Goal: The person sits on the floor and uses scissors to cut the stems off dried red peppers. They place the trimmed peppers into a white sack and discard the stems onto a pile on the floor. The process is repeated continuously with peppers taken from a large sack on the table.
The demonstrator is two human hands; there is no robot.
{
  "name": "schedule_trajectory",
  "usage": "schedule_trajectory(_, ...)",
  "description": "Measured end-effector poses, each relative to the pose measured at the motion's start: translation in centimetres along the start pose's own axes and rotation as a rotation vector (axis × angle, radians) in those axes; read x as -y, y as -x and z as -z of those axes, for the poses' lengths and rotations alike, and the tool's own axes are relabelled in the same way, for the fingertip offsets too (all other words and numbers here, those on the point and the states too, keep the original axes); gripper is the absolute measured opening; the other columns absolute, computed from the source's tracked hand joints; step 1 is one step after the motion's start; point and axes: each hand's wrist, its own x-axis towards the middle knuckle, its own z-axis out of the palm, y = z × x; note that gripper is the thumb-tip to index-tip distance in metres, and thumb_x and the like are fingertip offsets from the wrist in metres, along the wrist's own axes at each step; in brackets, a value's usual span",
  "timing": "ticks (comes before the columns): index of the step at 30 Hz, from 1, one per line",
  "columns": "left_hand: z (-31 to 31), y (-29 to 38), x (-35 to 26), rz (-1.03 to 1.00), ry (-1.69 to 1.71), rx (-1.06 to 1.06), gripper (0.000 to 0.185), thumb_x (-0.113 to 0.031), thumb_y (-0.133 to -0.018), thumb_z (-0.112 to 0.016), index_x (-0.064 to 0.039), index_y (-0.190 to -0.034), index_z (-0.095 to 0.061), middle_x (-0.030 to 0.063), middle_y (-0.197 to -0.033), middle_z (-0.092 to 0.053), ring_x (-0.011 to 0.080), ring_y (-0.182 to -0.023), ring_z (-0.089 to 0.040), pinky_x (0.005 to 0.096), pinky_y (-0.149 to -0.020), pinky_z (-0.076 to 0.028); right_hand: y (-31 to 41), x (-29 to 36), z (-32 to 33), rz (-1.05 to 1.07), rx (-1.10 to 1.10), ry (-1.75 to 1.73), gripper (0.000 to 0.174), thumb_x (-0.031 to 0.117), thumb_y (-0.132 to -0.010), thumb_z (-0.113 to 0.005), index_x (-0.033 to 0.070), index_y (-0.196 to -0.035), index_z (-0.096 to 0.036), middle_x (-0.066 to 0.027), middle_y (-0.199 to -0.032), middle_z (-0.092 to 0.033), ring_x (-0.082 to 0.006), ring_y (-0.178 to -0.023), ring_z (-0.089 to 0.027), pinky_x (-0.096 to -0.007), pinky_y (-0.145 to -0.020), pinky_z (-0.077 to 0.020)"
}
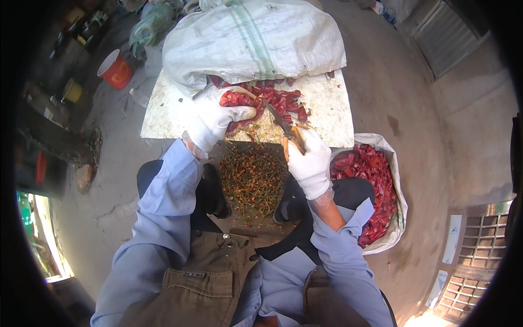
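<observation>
My left hand point(216, 116), in a white glove, grips a dried red chili pepper point(237, 99) over a pale board point(167, 106). The gloved right hand point(310, 157) holds scissors point(292, 133) with orange handles. Their dark blades point up and left, the tips close beside the held pepper; whether they touch it I cannot tell. More red peppers point(282, 98) lie on the board just beyond both hands, partly under a white woven sack point(253, 41) with green stripes.
Cut stems and bits point(253, 180) cover the floor between my feet. To my right stands an open white sack point(398, 204) full of red peppers point(374, 184). A red bucket point(116, 71) and a plastic bottle point(139, 98) are left of the board.
</observation>
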Motion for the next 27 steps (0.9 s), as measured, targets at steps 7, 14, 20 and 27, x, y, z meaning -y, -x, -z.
schedule_trajectory(7,0.7,-0.3,-0.4,-0.130,-0.231,-0.076,0.025,-0.003,-0.084,-0.078,-0.005,-0.108,-0.074,0.0041,-0.090,-0.072,0.0103,-0.077,-0.065,0.0251,-0.070,-0.054,-0.5,-0.6,-0.4,-0.124,0.185,-0.105,0.031,0.022,-0.084,-0.078,0.000,-0.103,-0.071,-0.0165,-0.086,-0.067,-0.0317,-0.075,-0.069,-0.0369,-0.067,-0.0521)
schedule_trajectory(14,0.6,0.2,-0.4,-0.139,-0.149,-0.117,0.028,-0.009,-0.081,-0.078,-0.004,-0.108,-0.074,0.0055,-0.101,-0.071,0.0159,-0.096,-0.066,0.0314,-0.088,-0.051,-0.2,-1.1,-1.0,-0.231,0.330,-0.273,0.034,0.026,-0.084,-0.080,-0.002,-0.101,-0.071,-0.0135,-0.083,-0.065,-0.0231,-0.069,-0.063,-0.0347,-0.064,-0.0487)
schedule_trajectory(20,-0.2,0.1,-0.6,-0.272,-0.393,-0.103,0.029,-0.007,-0.079,-0.080,-0.004,-0.107,-0.075,0.0072,-0.101,-0.073,0.0170,-0.094,-0.067,0.0310,-0.087,-0.052,0.1,-1.0,-1.2,-0.320,0.351,-0.469,0.036,0.027,-0.084,-0.083,-0.002,-0.103,-0.071,-0.0044,-0.078,-0.062,-0.0112,-0.069,-0.053,-0.0301,-0.063,-0.0456)
schedule_trajectory(27,-1.0,0.4,-0.9,-0.348,-0.400,-0.064,0.029,-0.002,-0.077,-0.081,-0.004,-0.106,-0.076,0.0082,-0.104,-0.075,0.0163,-0.095,-0.070,0.0304,-0.088,-0.054,0.6,-0.5,-1.5,-0.359,0.355,-0.615,0.027,0.023,-0.089,-0.079,-0.001,-0.098,-0.070,-0.0003,-0.073,-0.061,-0.0062,-0.068,-0.050,-0.0275,-0.061,-0.0437)
